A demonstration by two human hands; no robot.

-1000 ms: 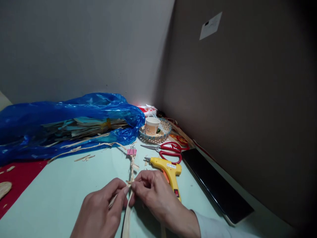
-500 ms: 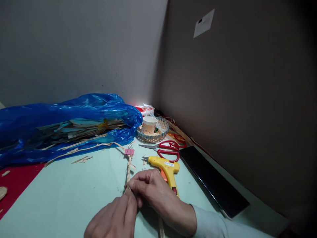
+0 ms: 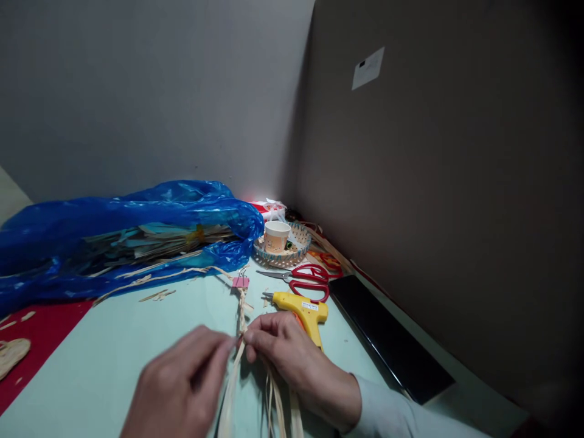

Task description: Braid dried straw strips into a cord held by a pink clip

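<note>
The left hand point(image 3: 182, 378) has swung out toward nine o'clock, suggesting a crossing being tightened, though blur hides whether its grip holds anything. The right hand's point(image 3: 294, 362) grip pinches the pale plaited-fibre braid point(image 3: 242, 311), at six o'clock from the pink binder clip point(image 3: 241, 283).

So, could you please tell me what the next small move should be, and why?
I would probably pull the loose pale fibre strands snug with the left hand, since they trail unbraided from the near end of the narrow pale braided cord. The right hand pinches that end and the pink binder clip grips the cord farther away, so it should hold steady.
</note>
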